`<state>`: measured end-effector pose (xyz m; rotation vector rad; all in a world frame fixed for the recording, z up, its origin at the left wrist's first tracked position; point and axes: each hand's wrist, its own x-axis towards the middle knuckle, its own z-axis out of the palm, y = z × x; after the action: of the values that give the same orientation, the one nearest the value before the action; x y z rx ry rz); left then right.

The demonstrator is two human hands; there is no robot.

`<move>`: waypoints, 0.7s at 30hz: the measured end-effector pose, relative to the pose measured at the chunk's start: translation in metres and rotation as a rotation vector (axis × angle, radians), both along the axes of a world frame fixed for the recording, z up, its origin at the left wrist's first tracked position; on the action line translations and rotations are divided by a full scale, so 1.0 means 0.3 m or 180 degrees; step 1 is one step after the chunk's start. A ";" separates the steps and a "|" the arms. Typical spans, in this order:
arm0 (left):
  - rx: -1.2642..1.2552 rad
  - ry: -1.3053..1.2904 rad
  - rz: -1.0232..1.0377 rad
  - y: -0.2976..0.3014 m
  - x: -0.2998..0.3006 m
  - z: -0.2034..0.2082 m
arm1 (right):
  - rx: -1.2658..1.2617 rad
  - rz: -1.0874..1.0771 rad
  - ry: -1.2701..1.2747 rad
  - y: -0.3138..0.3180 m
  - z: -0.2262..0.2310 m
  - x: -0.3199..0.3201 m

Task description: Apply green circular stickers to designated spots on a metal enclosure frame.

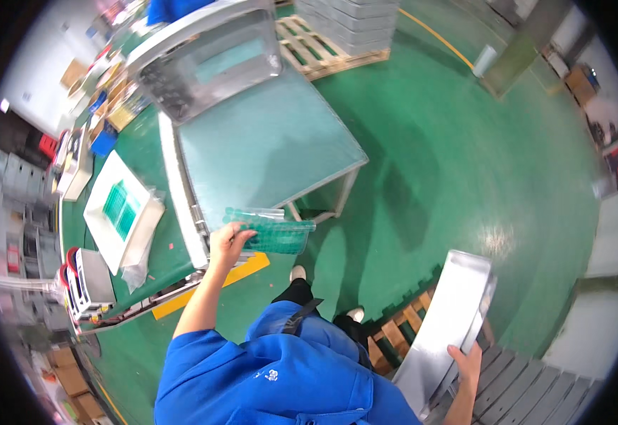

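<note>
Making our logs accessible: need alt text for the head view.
Person in blue: left hand holds a green translucent sheet near a teal-topped table; right hand grips a long gray tray near a wooden pallet on a green floor.

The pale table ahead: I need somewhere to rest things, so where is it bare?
The table looks bare between the grey piece at its far end and the green sheet in the left hand by its front edge. The green bench leftward is mostly crowded.
</note>
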<state>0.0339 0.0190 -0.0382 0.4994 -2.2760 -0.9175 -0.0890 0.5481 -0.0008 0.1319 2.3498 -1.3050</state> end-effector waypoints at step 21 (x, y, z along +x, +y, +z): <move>0.1416 0.1194 0.2137 -0.244 0.228 0.185 | 0.0515 0.6072 0.2707 -1.899 -0.148 -0.368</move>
<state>0.1024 -0.0542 0.0174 1.0962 -1.4101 -1.0407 -0.1995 -0.0217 -0.0452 -2.2543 1.6182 -0.0565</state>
